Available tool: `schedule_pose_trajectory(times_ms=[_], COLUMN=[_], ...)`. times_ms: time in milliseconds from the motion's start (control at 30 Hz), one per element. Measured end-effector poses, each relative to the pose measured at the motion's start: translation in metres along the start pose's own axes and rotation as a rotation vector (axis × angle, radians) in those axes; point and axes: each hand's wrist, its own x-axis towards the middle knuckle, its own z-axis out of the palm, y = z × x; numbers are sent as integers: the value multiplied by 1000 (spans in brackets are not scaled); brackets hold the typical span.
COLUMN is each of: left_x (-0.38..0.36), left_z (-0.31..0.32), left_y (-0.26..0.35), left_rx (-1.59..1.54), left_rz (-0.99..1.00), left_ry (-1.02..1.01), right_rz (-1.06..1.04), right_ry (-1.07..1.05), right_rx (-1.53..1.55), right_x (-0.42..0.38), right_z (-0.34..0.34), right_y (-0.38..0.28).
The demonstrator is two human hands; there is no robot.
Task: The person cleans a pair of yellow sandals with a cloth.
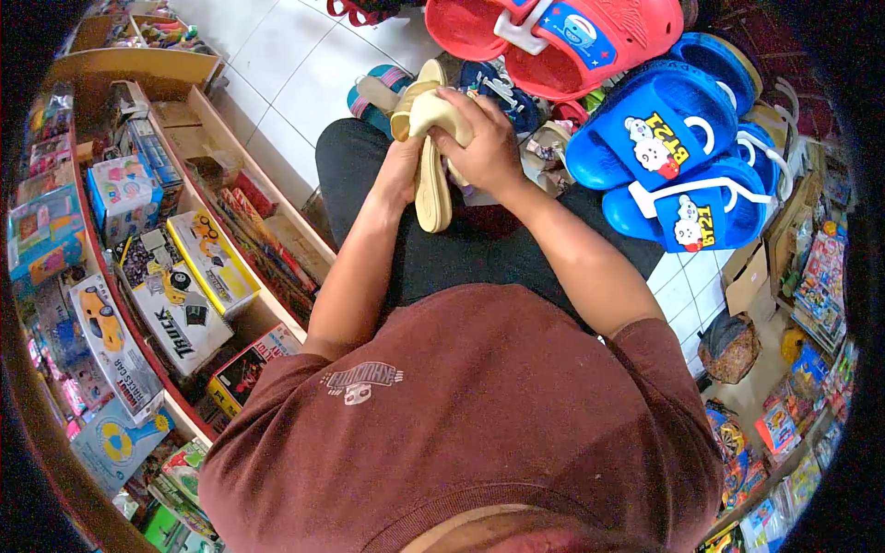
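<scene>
My left hand (401, 168) is closed around a beige sandal (432, 195), held upright above my lap with its sole edge toward me. Wrapped round a soft cream-coloured cloth (441, 112), my right hand (484, 143) presses it against the sandal's upper part. A tan strap (400, 125) shows beside the cloth. Part of the sandal is hidden behind my fingers. Just beyond my hands lie a teal sandal (361, 103) and dark blue footwear (502, 92).
Red clogs (576, 46) and blue slides (659, 124) with plastic hangers are close on my right. To my left runs a wooden shelf (263, 244) with boxed toys such as a truck box (175, 300). A brown bag (730, 348) stands on the right by packaged goods.
</scene>
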Motion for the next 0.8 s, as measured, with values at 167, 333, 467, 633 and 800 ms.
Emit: schedule_pose_trajectory(times_ms=[167, 333, 467, 633, 800], left_x=[-5, -2, 6, 5, 22], left_z=[9, -6, -9, -19, -38], left_y=[1, -3, -8, -1, 1], left_rx=[-22, 139, -37, -282, -463], left_rz=[-19, -80, -78, -72, -93], left_ry=[0, 54, 74, 31, 224], right_rz=[-13, 18, 104, 159, 201], right_ry=[238, 134, -43, -393, -446], right_rx=[33, 174, 153, 171, 460], right_x=[-3, 11, 11, 0, 7], right_z=[14, 3, 4, 10, 6], right_y=[7, 10, 14, 5, 32])
